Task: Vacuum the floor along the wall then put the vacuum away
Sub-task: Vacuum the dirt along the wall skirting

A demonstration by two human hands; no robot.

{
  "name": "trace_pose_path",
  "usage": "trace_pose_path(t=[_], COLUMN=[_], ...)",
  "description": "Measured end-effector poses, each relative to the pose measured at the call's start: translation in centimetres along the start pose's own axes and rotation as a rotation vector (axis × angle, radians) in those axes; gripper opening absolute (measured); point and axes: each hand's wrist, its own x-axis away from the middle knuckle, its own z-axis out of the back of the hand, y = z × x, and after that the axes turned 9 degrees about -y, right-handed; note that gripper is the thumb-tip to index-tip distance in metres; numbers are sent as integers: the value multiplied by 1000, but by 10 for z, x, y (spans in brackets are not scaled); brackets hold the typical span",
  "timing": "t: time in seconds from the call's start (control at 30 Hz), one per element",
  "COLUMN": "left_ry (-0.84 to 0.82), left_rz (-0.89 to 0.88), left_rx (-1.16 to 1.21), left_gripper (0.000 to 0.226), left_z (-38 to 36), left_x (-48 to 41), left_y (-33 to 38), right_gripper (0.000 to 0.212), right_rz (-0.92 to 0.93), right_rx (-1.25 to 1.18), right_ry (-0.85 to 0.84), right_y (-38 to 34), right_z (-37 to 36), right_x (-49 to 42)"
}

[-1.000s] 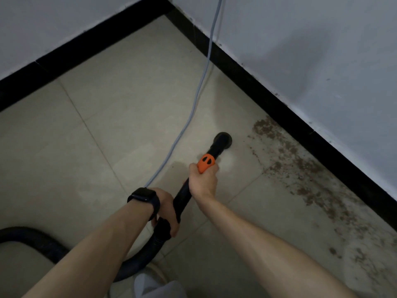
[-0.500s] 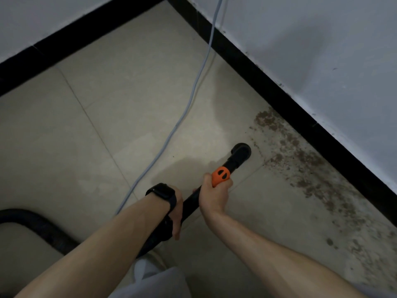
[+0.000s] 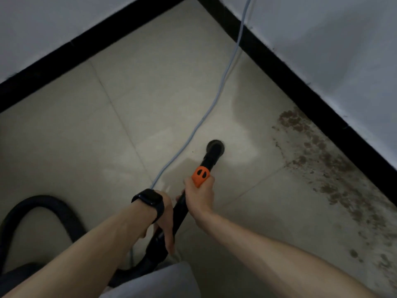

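Note:
A black vacuum wand (image 3: 211, 157) with an orange collar (image 3: 200, 174) points down at the beige tiled floor (image 3: 129, 104). Its round nozzle (image 3: 216, 146) rests on the tile, well left of a brown dirt patch (image 3: 318, 155) that runs along the right wall's black skirting (image 3: 322, 97). My right hand (image 3: 199, 195) grips the wand just below the orange collar. My left hand (image 3: 164, 220), with a black watch on the wrist, holds the wand lower down where the hose joins. The black hose (image 3: 43, 203) loops off to the left.
A light blue power cord (image 3: 217, 97) runs from the top wall across the floor, passing just left of the nozzle toward my hands. White walls with black skirting (image 3: 86, 41) meet in a corner at the top. Grey cloth (image 3: 154, 282) shows at the bottom edge.
The nozzle has swung left, away from the edge of the dirt patch and back toward the power cord. The hose loop on the left has risen into view.

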Motion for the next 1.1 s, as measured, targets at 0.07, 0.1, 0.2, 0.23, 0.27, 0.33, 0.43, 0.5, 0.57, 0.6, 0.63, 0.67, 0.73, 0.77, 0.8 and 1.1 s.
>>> trace_pose_path(t=[0.07,0.1,0.2,0.23,0.27,0.33,0.43,0.5,0.57,0.6,0.63,0.67,0.73,0.77,0.8,1.1], left_ry=[29,38,27,30,40,83,78,96,114,134,172,223,289,287,283,604], left_rz=[33,57,112,111,101,78,57,35,4,-22,-52,-68,-93,-92,-80,-315], left_rx=[39,45,81,97,111,147,179,147,102,85,64,39,-22,-53,-69,-85], left_gripper=[78,80,91,88,84,78,79,77,74,75,77,80,82,79,76,54], left_z=[-12,-17,-28,-32,-35,-40,-38,-30,-16,-9,-2,5,19,28,36,78], left_x=[-2,-3,-6,-7,-9,-11,-16,-17,-8,-1,8,16,27,28,30,52], left_y=[-26,-38,-65,-70,-74,-76,-65,-49,-26,-13,0,13,34,42,50,91], right_gripper=[42,47,53,53,54,53,36,34,34,32,30,28,26,29,35,32], right_rz=[-9,-16,-50,-58,-51,-13,13,41,47,54,63,56,63,67,73,96], right_rx=[-36,-32,-19,-19,-9,25,7,69,83,76,58,34,-19,-51,-77,-307], right_ry=[-48,-64,-117,-133,-148,-185,-178,-85,-4,30,65,102,163,213,263,316], right_y=[6,10,33,43,43,27,23,26,22,18,14,9,-3,-9,-13,-59], right_z=[-24,-36,-67,-76,-81,-80,-67,-53,-32,-18,-3,12,34,42,51,123], right_x=[7,7,-4,-14,-14,-1,0,-6,-13,-19,-25,-29,-34,-38,-43,-56])
